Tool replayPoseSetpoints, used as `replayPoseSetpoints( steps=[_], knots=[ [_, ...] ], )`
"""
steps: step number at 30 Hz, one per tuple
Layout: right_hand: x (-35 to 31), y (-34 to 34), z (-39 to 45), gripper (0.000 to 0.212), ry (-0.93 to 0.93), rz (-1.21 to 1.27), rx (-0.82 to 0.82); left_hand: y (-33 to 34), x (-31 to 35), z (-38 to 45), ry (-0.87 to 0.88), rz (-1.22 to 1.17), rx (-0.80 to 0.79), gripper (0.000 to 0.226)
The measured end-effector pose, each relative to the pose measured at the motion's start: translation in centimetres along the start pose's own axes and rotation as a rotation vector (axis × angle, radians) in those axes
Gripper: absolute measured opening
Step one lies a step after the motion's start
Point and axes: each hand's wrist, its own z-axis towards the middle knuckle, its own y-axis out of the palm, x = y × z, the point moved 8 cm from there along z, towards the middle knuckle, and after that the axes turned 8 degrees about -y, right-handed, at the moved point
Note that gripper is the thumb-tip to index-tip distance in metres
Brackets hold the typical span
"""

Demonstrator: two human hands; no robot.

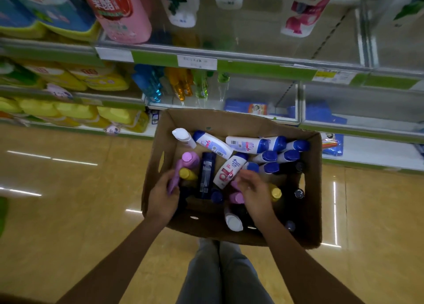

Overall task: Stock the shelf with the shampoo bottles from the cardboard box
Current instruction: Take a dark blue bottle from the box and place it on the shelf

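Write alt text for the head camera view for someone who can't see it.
Both hands reach into an open cardboard box of jumbled shampoo bottles; the left hand grips a purple bottle, the right hand hovers over others. Store shelves stand behind.

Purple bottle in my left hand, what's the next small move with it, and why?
Probably lift the purple bottle straight up out of the box. The left hand already grips it, other bottles lie close beside it, and the shelf behind the box has bare space. The right hand hovers over a pink bottle.
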Motion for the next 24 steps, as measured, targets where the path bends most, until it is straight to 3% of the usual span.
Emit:
replayPoseSetpoints(
  steps=[6,9,16,24],
  knots=[
    [2.1,6.7,0.2,0.050,-0.109,-0.434,-0.306,0.3,-1.7,-1.0,-0.031,-0.002,-0.009,0.039],
    [3.3,9.0,0.7,0.048,-0.173,-0.704,-0.395,-0.1,-2.1,-0.6,-0.021,-0.030,-0.036,0.037],
    [4.5,10.6,1.3,0.044,-0.096,-0.887,-0.287,-2.0,-1.3,2.2,0.034,-0.035,-0.118,0.033],
    [0.4,9.3,0.2,0.026,-0.071,-0.782,-0.178,-5.1,1.2,3.1,0.094,-0.037,-0.239,0.031]
  ],
)
